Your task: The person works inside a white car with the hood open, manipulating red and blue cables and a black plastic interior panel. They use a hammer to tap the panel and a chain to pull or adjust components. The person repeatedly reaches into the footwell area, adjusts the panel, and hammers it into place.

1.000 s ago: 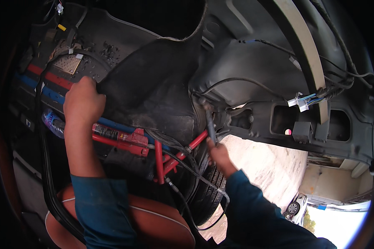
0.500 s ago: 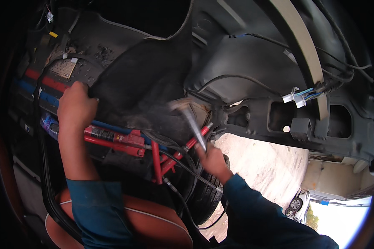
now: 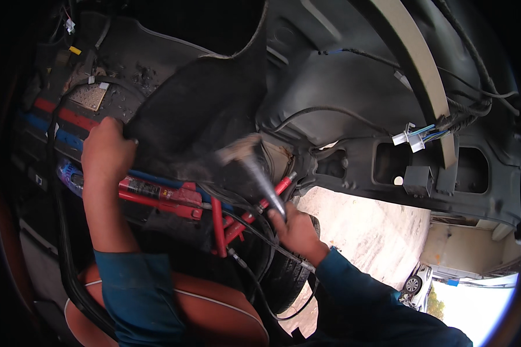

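Observation:
My right hand is closed round the handle of a hammer, whose blurred head lies over the lower part of a black floor mat. At the left, my left hand makes a fist at the mat's edge and appears to grip it; the fingertips are hidden. Below the mat runs a red hydraulic ram, with red tubes and a black hose joined to its right end. A red rod with a metal tip stands just beyond the hammer handle.
White connectors dangle on wires at the right, beside a beige curved strip. Grey body metal surrounds the work area. A tyre is below my right hand. A long black cable hangs at the left.
The hammer head has swung left and slightly down over the mat, and my right hand has lowered a little. My left hand has barely moved.

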### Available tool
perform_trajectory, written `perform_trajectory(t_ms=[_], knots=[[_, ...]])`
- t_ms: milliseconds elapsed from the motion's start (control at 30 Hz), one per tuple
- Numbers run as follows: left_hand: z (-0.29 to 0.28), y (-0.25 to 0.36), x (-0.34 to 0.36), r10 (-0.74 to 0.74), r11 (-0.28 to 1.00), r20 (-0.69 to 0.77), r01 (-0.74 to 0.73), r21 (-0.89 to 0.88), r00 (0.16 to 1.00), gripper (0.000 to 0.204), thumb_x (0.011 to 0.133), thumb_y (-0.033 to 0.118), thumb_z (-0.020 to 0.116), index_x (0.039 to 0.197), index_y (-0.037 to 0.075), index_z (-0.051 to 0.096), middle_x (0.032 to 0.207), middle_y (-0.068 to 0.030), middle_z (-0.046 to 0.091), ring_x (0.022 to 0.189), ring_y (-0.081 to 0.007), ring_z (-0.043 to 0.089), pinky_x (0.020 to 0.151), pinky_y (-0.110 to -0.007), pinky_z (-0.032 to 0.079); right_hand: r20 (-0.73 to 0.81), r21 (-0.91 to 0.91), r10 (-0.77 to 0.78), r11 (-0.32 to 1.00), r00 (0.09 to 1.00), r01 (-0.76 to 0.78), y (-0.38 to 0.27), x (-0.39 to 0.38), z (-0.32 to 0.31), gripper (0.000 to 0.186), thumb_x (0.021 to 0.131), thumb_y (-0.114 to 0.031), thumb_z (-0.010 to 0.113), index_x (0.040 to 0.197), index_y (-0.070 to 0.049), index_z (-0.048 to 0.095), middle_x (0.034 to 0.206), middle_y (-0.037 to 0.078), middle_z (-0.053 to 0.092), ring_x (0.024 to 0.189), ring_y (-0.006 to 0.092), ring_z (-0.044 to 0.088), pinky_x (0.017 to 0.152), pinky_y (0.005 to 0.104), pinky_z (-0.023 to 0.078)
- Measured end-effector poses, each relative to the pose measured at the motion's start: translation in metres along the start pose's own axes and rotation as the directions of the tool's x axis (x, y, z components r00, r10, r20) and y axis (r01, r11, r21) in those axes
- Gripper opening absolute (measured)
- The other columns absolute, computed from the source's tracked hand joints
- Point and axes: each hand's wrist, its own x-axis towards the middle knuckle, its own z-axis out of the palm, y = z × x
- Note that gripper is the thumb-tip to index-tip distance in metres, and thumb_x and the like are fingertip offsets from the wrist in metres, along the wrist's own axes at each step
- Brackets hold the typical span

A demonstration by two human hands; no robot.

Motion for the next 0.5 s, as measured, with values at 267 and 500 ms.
perform_trajectory(t_ms=[267, 500], knots=[[0.006, -0.006, 0.000, 0.013, 0.998, -0.112, -0.021, -0.065, 0.994, 0.033, 0.081, 0.017, 0.085, 0.105, -0.004, 0.073, 0.110, -0.0299, 0.075, 0.113, -0.0497, 0.070, 0.095, -0.054, 0.056, 0.102, 0.190, 0.206, 0.956, 0.973, -0.223, -0.016, 0.005, 0.002, 0.052, 0.115, -0.048, 0.057, 0.104, 0.002, 0.061, 0.069, 0.012, 0.065, 0.057, 0.0222, 0.069, 0.053, 0.0404, 0.053], [0.001, -0.003, -0.003, 0.029, 0.998, -0.043, -0.031, -0.054, 0.999, 0.033, 0.082, 0.016, 0.084, 0.105, -0.004, 0.073, 0.110, -0.0293, 0.075, 0.114, -0.0498, 0.070, 0.094, -0.055, 0.056, 0.063, 0.205, 0.145, 0.966, 0.987, -0.155, -0.036, -0.010, 0.021, 0.054, 0.112, -0.046, 0.062, 0.109, 0.008, 0.062, 0.080, 0.031, 0.071, 0.077, 0.0497, 0.074, 0.069, 0.0560, 0.057]])
